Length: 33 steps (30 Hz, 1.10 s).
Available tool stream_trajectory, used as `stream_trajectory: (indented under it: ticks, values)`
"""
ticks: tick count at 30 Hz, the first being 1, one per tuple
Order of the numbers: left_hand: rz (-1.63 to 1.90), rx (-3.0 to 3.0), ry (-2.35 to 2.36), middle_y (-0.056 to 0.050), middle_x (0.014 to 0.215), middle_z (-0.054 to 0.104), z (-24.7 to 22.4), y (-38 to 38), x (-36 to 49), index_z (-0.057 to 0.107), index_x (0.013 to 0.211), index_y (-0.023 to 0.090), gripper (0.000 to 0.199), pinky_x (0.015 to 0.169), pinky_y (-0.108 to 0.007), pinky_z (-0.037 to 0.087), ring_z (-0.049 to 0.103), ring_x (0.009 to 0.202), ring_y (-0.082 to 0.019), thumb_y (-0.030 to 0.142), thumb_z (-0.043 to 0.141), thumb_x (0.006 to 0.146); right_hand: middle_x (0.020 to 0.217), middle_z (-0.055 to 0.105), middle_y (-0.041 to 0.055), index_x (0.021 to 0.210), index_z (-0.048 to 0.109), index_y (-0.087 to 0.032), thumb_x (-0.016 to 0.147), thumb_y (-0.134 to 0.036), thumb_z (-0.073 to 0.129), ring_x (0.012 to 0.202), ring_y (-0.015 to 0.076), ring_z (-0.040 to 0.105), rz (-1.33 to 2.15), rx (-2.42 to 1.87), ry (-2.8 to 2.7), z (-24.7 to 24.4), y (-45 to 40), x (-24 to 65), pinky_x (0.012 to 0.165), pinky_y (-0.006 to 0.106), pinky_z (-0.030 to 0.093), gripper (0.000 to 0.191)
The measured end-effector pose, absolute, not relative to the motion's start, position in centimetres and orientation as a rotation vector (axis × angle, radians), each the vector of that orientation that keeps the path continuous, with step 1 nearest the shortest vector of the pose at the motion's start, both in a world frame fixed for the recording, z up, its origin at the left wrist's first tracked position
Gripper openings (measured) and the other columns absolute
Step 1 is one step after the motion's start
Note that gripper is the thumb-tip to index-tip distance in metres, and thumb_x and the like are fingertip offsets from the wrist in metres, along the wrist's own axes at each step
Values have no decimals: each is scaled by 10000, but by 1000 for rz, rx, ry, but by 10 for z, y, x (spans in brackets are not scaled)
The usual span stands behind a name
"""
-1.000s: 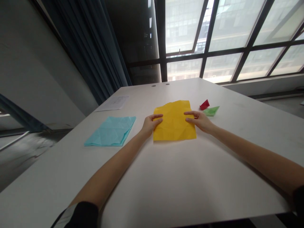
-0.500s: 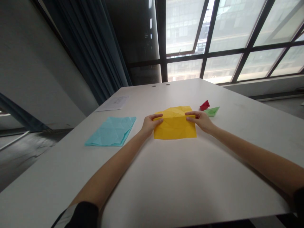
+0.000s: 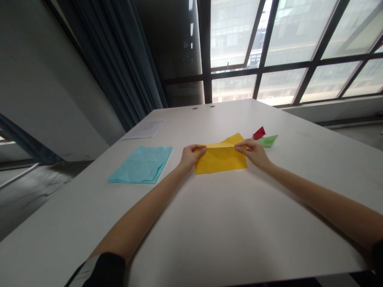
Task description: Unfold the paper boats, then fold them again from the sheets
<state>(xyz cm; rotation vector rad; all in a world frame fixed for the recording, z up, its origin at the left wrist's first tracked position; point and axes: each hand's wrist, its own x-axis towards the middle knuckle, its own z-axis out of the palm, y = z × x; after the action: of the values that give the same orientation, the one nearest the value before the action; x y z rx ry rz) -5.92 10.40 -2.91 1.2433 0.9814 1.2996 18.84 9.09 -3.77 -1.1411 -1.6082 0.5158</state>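
Note:
A sheet of yellow paper point(image 3: 220, 161) with a crease across it is held between my two hands over the white table point(image 3: 227, 223). My left hand point(image 3: 191, 156) pinches the left end of the crease, thumb in front. At the right end, my right hand point(image 3: 251, 151) grips the paper the same way. Behind the crease, a corner of the sheet sticks up toward the right. Just beyond my right hand lie a small red folded paper point(image 3: 259, 133) and a green folded paper point(image 3: 268, 140).
Left of my hands lies a light blue folded paper point(image 3: 140, 164) in layers. Farther back at the table's left edge is a white printed sheet point(image 3: 143, 130). A dark blue curtain point(image 3: 119, 59) and windows point(image 3: 235, 36) stand behind the table.
The crease in the yellow paper is sharper, and less of the back part shows on the left. Both hands keep their pinch at nearly the same spots.

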Motion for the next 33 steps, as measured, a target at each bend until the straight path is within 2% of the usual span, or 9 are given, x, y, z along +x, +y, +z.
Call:
stream_trajectory:
  ticks: [3, 7, 12, 16, 19, 22, 26, 30, 33]
  values:
    - [1315, 1230, 981, -61, 771, 665, -29, 103, -58, 687, 738, 125, 323, 687, -287, 479, 593, 677, -144, 325, 784, 503, 962, 505, 65, 801, 711, -246, 691, -436, 646, 965, 221, 458, 277, -1148, -1669, -40, 92, 190, 787, 356, 423, 229]
    - [1292, 1147, 987, -53, 711, 658, -27, 99, -54, 675, 737, 122, 348, 654, -310, 485, 594, 624, -150, 316, 796, 474, 984, 500, 59, 771, 710, -258, 710, -420, 638, 960, 222, 461, 163, -1179, -1720, -41, 92, 191, 913, 410, 340, 188]
    - [1232, 1080, 975, -54, 690, 654, -26, 97, -53, 655, 732, 115, 367, 644, -321, 488, 598, 611, -156, 300, 807, 452, 852, 597, 46, 788, 689, -237, 726, -457, 602, 855, 207, 529, 351, -1146, -1748, -39, 90, 188, 807, 365, 401, 244]
    - [1190, 1165, 959, -40, 707, 651, -26, 100, -58, 657, 752, 129, 338, 628, -289, 480, 590, 616, -141, 308, 789, 496, 770, 634, 53, 681, 661, -199, 757, -565, 499, 759, 198, 560, 615, -1133, -1612, -33, 92, 190, 718, 335, 425, 407]
    - [1124, 1248, 897, -39, 761, 655, -24, 101, -62, 665, 776, 139, 307, 650, -261, 472, 594, 668, -134, 301, 772, 538, 815, 658, 61, 662, 651, -194, 745, -606, 484, 789, 202, 579, 869, -1145, -1389, -30, 99, 199, 712, 331, 444, 452]
    - [1055, 1288, 833, -41, 790, 654, -19, 99, -65, 669, 772, 138, 282, 657, -241, 466, 589, 687, -124, 285, 768, 552, 952, 667, 68, 722, 657, -196, 737, -569, 525, 854, 202, 598, 1176, -1164, -1260, -30, 107, 209, 725, 325, 471, 395]
    - [943, 1325, 753, -44, 812, 655, -14, 94, -66, 674, 755, 141, 248, 676, -234, 462, 590, 713, -123, 270, 765, 564, 984, 673, 62, 852, 654, -212, 751, -427, 583, 865, 186, 624, 1446, -1148, -1287, -31, 107, 214, 745, 299, 500, 248]
    - [798, 1358, 707, -42, 773, 652, -12, 90, -66, 677, 761, 143, 216, 674, -232, 462, 597, 702, -123, 258, 751, 595, 922, 687, 47, 1147, 540, -267, 777, -423, 560, 813, 180, 650, 1778, -977, -1386, -23, 90, 209, 688, 299, 533, 402]
    - [756, 1360, 703, -50, 787, 654, -12, 88, -66, 675, 775, 140, 220, 677, -233, 467, 604, 713, -131, 259, 745, 604, 908, 691, 34, 1215, 480, -281, 722, -339, 644, 766, 188, 662, 1867, -961, -1478, -16, 81, 203, 638, 300, 549, 523]
